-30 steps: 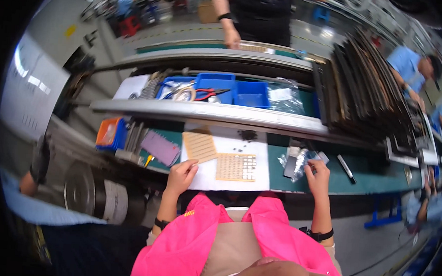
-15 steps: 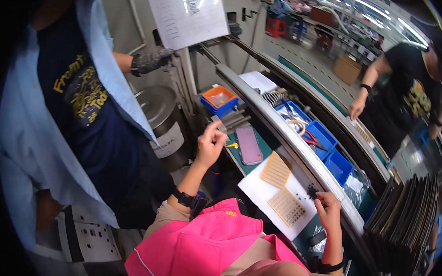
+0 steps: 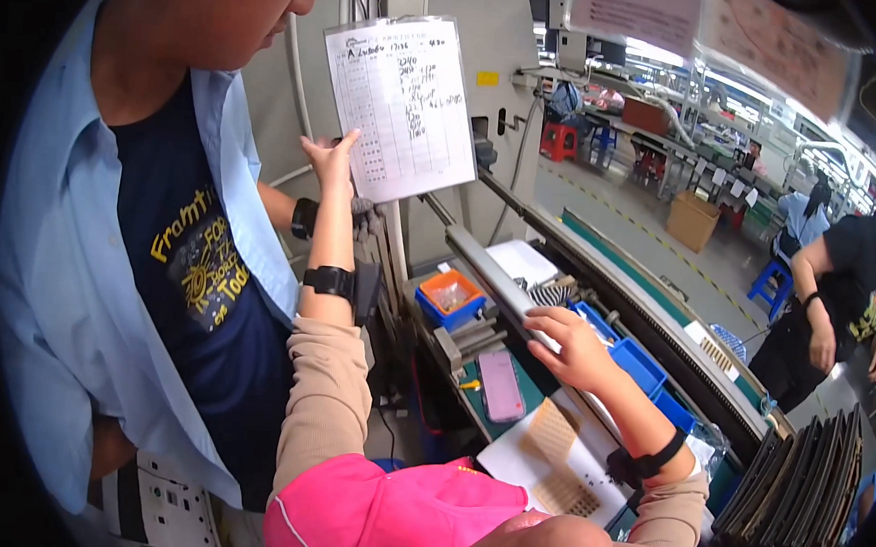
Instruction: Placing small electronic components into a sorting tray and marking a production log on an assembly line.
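A: Sheet position, axis?
B: Sleeved sheet (image 3: 417, 114) sits near 11:30 in view; long axis tilts slightly, top toward 11:30.
A: Hands?
B: Left hand (image 3: 333, 161): thumb and finger spread at sheet's 8 o'clock edge; contact, cannot tell. Right hand (image 3: 575, 352): 4 o'clock, released, fingers spread over metal rail (image 3: 483, 258).
A: Edges, writing?
B: Gap between 3 o'clock edge and yellow label (image 3: 487, 79). Printed table, dark handwriting.

Left hand (image 3: 333, 164) splayed at 8 o'clock edge of sheet (image 3: 412, 114), contact unclear. Right hand (image 3: 580, 352) splayed over rail (image 3: 485, 274). From that hand: pink slab (image 3: 501, 386) 8 o'clock, tan panels (image 3: 552, 431) 6, orange bin (image 3: 437, 298) 10.
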`<action>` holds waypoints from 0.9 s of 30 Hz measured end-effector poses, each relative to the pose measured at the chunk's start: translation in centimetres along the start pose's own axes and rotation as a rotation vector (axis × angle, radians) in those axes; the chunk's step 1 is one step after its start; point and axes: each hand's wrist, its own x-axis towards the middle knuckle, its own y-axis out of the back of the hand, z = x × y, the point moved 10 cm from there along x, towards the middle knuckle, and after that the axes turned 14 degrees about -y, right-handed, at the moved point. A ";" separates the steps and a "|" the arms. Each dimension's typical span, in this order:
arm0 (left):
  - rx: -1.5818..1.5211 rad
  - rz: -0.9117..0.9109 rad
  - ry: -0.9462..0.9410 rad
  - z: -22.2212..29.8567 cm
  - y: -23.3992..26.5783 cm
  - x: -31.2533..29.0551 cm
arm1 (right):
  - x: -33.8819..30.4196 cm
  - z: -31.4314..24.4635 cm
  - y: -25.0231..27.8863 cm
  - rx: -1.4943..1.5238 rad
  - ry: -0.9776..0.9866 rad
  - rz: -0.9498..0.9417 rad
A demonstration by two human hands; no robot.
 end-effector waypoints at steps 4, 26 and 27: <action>-0.784 -0.435 0.530 -2.8 -7.5 -1.9 | 5.8 0.7 -1.5 0.057 0.035 0.056; -0.713 -0.244 0.165 1.7 -8.2 -6.7 | 24.7 0.8 -0.4 0.035 0.107 0.457; -0.710 -0.244 0.163 1.9 -8.1 -6.7 | 24.7 0.7 -0.4 0.038 0.109 0.458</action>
